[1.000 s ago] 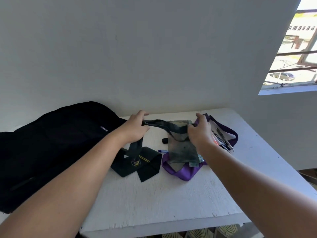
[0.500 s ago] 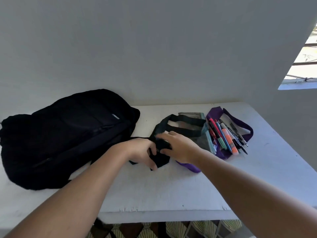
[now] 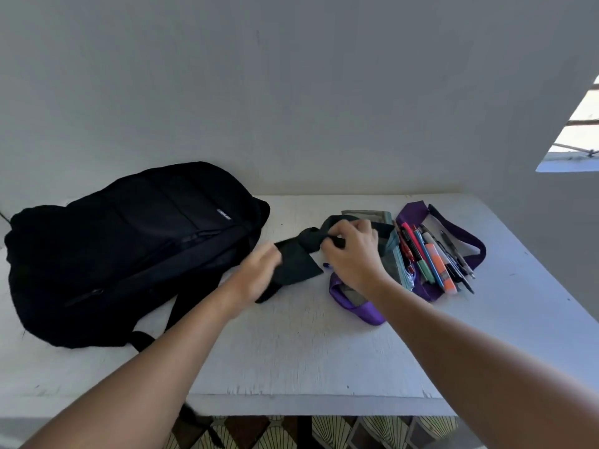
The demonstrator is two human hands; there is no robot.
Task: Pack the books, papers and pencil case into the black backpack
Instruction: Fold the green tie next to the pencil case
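Note:
The black backpack [image 3: 129, 254] lies flat on the left of the white table [image 3: 324, 351], its straps toward me. An open purple pencil case [image 3: 466, 244] full of pens and highlighters [image 3: 434, 257] sits at the right. Between them is a dark cloth strip [image 3: 296, 265] with a bunched, knot-like fold. My left hand [image 3: 259, 270], blurred, grips the strip's lower end beside the backpack. My right hand [image 3: 353, 254] pinches the strip at the fold, partly covering the pencil case's left half. No books or papers are visible.
A grey-green pouch [image 3: 366, 215] lies behind my right hand, against the pencil case. A blue pen tip [image 3: 326, 264] pokes out beside the strip. The wall stands directly behind the table; a window [image 3: 577, 134] is at the right. Patterned floor shows below the front edge.
My view has shifted left, bringing the whole backpack in. Both hands carried the dark strip from above the pencil case toward the backpack, and the fold now sits under my right fingers.

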